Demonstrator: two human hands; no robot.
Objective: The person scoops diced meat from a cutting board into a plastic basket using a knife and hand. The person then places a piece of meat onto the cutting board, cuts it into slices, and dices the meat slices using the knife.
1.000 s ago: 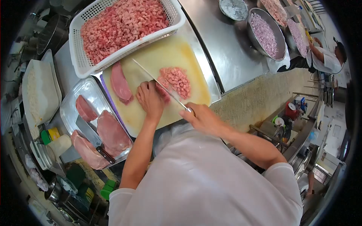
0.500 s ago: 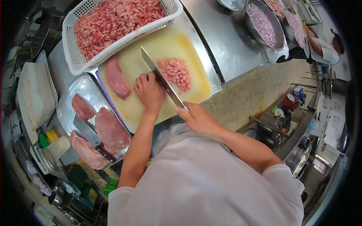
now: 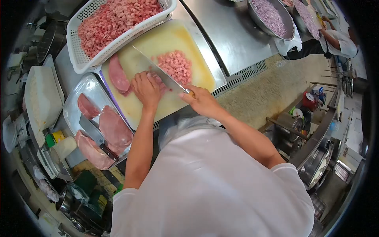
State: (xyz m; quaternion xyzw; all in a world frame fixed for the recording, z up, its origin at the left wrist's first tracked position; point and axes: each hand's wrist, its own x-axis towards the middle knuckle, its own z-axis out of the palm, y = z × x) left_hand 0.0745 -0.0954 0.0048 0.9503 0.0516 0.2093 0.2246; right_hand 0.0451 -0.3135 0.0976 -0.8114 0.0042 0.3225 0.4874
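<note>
On a yellowed cutting board (image 3: 130, 104), my left hand (image 3: 146, 88) presses down on a partly cut piece of pink meat (image 3: 159, 81), fingers curled together. My right hand (image 3: 202, 101) grips the wooden handle of a large knife (image 3: 166, 79), its blade flat side visible, slanting up and left beside that piece. Diced meat (image 3: 175, 66) lies in a heap on the blade's far side. To the left of my left hand rests a long uncut slice of meat (image 3: 117, 75). Where the blade's edge meets the meat is partly hidden.
A white basket (image 3: 92, 63) of diced meat stands beyond the board. At left, a metal tray (image 3: 73, 106) holds several large meat pieces and a second knife (image 3: 91, 128). Bowls of chopped purple-white food (image 3: 270, 17) stand upper right. A co-worker (image 3: 339, 41) is at far right.
The view has shifted, so the board and basket sit a little higher and further left. The blade has tilted and now lies over toward the diced heap. Both hands keep their holds.
</note>
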